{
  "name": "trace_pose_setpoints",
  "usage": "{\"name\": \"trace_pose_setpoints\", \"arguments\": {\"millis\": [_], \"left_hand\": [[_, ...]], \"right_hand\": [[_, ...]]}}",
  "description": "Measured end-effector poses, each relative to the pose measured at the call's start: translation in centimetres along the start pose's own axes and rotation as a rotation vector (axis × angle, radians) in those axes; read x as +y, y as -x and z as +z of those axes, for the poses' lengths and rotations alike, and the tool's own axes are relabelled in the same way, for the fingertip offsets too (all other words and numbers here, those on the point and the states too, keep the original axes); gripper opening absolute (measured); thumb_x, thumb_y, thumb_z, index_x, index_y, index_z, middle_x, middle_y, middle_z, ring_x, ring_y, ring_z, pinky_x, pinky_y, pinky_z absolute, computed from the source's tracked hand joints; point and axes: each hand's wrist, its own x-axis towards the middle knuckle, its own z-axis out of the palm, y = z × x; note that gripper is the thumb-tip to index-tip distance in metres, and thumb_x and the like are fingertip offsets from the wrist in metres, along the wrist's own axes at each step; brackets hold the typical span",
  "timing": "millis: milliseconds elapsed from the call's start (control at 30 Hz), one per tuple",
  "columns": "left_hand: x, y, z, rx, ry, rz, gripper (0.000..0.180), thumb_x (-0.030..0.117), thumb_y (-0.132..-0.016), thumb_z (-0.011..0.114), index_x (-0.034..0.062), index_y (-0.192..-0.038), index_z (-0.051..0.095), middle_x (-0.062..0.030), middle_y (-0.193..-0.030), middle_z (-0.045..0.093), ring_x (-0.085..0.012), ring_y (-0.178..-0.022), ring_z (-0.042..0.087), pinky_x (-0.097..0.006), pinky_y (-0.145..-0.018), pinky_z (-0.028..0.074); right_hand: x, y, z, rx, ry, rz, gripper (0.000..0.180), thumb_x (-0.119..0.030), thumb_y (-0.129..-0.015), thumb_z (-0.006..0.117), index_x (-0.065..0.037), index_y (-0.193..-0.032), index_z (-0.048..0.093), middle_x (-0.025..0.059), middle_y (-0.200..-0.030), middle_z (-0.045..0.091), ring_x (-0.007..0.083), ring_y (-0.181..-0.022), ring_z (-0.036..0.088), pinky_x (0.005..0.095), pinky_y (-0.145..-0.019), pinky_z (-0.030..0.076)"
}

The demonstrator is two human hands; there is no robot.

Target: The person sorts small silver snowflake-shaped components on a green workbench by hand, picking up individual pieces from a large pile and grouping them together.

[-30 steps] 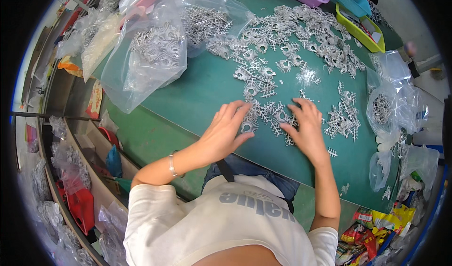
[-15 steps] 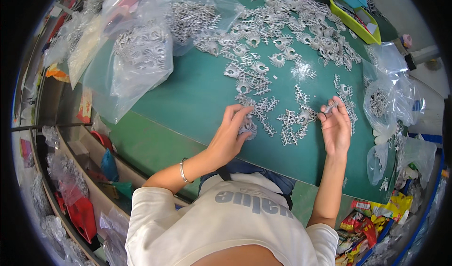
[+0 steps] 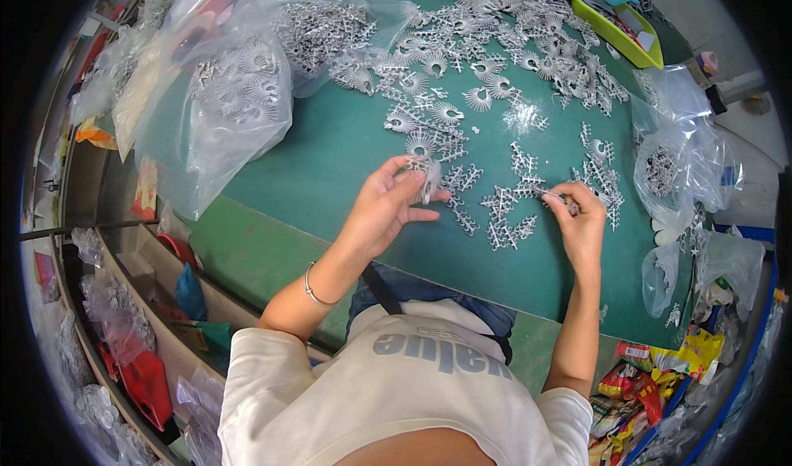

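Note:
My left hand is raised over the table's near part, with a fan-shaped grey piece, smeared by motion, between thumb and fingers. Farther right, my right hand is closed in a pinch on a small grey piece, mostly hidden by the fingers. Branched grey pieces lie on the green table between the hands. A fan-shaped piece lies just beyond my left hand. More branched and fan-shaped pieces lie past my right hand.
A large heap of grey pieces covers the far table. Clear plastic bags of pieces stand at far left and right. A lime-green tray sits at the far right edge. Drawers stand to the left.
My left hand has lifted and turned, bringing the fan-shaped piece up. My right hand has turned over and moved slightly nearer; a fan-shaped piece beside it is gone from the table.

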Motion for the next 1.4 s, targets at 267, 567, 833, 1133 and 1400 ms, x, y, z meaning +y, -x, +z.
{"name": "trace_pose_setpoints", "arguments": {"millis": [267,567,833,1133,1400], "left_hand": [[-0.5,-0.3,0.1,-0.101,-0.292,0.006,0.035,-0.003,-0.083,0.059,-0.0030,-0.116,0.047,-0.0089,-0.099,0.057,-0.0170,-0.088,0.063,-0.027,-0.072,0.056],[-1.6,-0.5,1.2,-0.123,-0.724,0.254,0.051,-0.002,-0.071,0.069,0.0048,-0.118,0.050,-0.0049,-0.091,0.054,-0.0074,-0.070,0.053,-0.023,-0.061,0.047],[-0.1,-0.4,3.2,-0.091,-0.814,0.242,0.050,-0.006,-0.073,0.068,0.0020,-0.118,0.049,-0.0005,-0.094,0.052,-0.0059,-0.080,0.048,-0.021,-0.068,0.045],[-0.6,-0.3,4.5,-0.049,-1.031,0.739,0.038,-0.007,-0.074,0.063,0.0048,-0.109,0.053,-0.0100,-0.089,0.053,-0.0183,-0.072,0.054,-0.028,-0.061,0.047],[1.1,-1.4,4.2,-0.156,-0.472,0.202,0.019,0.003,-0.086,0.057,-0.0001,-0.105,0.055,-0.0073,-0.083,0.059,-0.0129,-0.074,0.058,-0.026,-0.063,0.050]], "right_hand": [[2.4,0.4,0.6,-0.166,-1.960,0.608,0.017,-0.006,-0.087,0.049,-0.002,-0.103,0.050,0.0117,-0.101,0.050,0.0153,-0.080,0.051,0.0198,-0.049,0.042],[-4.5,-0.4,3.5,-0.307,-0.586,-0.051,0.019,-0.005,-0.077,0.064,-0.002,-0.095,0.062,0.0039,-0.077,0.049,0.0157,-0.068,0.049,0.0265,-0.055,0.042],[-5.0,-0.4,5.5,-0.105,-0.553,-0.164,0.014,-0.001,-0.071,0.068,0.000,-0.084,0.062,0.0066,-0.073,0.053,0.0133,-0.064,0.050,0.0248,-0.057,0.040],[-5.9,-0.1,4.1,0.066,-0.010,-0.519,0.009,0.002,-0.070,0.068,0.000,-0.073,0.060,0.0071,-0.065,0.055,0.0203,-0.061,0.052,0.0302,-0.051,0.040],[-6.7,-0.2,2.4,0.180,-0.098,-0.456,0.007,0.004,-0.069,0.066,0.000,-0.072,0.061,0.0098,-0.067,0.059,0.0241,-0.062,0.054,0.0317,-0.058,0.043]]}}
